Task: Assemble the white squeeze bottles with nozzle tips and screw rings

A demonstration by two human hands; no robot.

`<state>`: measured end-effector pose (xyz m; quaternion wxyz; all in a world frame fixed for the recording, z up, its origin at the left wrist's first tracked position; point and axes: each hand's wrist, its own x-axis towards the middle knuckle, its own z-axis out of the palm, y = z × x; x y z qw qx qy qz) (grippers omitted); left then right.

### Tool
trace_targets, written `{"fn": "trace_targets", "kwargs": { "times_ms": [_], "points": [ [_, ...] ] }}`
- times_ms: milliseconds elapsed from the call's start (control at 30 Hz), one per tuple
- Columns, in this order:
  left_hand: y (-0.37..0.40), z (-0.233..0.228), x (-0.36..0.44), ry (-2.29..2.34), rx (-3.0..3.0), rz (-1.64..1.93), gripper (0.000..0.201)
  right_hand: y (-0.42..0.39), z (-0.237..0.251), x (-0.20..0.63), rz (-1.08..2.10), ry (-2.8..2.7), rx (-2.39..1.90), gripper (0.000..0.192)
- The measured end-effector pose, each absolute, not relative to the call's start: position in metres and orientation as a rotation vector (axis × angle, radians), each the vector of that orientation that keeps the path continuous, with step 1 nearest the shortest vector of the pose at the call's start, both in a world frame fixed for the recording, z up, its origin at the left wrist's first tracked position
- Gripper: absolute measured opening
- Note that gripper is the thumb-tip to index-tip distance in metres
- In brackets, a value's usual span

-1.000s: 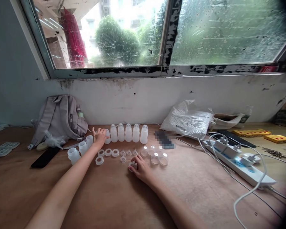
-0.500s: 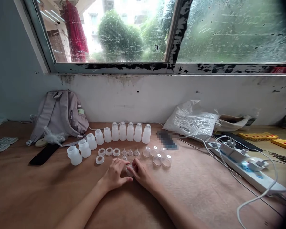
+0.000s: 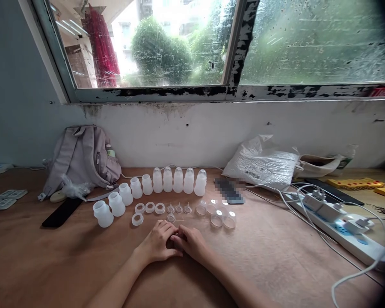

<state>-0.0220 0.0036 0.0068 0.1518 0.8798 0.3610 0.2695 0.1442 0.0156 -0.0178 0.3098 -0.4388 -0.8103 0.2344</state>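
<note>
My left hand [image 3: 158,242] and my right hand [image 3: 191,244] meet low over the table, fingers curled in and touching. Whatever lies between them is hidden by the fingers. Just beyond the hands are small clear nipples [image 3: 179,209], one standing nearer than the others. White collar rings [image 3: 137,220] lie to their left, and clear round caps [image 3: 216,220] to their right. Behind curves a row of frosted baby bottles: open-necked ones [image 3: 103,214] at the left, others with clear tops [image 3: 200,184] at the right.
A lilac backpack [image 3: 83,158] leans on the wall beside a black phone-like slab [image 3: 61,212]. At the right are a silver mailing bag [image 3: 261,164], a blurred phone [image 3: 231,192] and a power strip [image 3: 346,235] with plugs and trailing white cables [image 3: 356,271].
My hands have drawn closer together. A small whitish round piece seen between them earlier is now covered by the fingers. The whole view has shifted slightly.
</note>
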Motion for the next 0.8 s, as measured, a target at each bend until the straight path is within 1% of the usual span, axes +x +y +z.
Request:
{"fn": "trace_targets", "kwargs": {
  "times_ms": [100,200,333,567,667,800],
  "points": [
    [0.002,0.008,-0.019,1.103,2.514,0.787,0.030,0.013,-0.015,0.145,0.667,-2.109,-1.110,0.024],
    [0.001,0.011,-0.019,1.155,2.491,0.809,0.029,0.012,-0.010,0.144,0.742,-2.053,-1.030,0.024],
    [0.001,0.015,-0.023,1.164,2.440,0.747,0.024,0.012,-0.008,0.142,0.819,-2.054,-0.928,0.023],
    [0.004,0.015,-0.029,1.159,2.339,0.695,0.028,0.007,-0.006,0.139,1.013,-2.007,-0.894,0.023],
    [0.005,0.015,-0.030,1.147,2.264,0.707,0.030,0.009,0.000,0.139,1.163,-1.913,-0.875,0.026],
    [0.006,0.018,-0.027,1.127,2.152,0.686,0.031,0.013,0.006,0.141,1.465,-1.777,-0.775,0.032]
  ]
}}
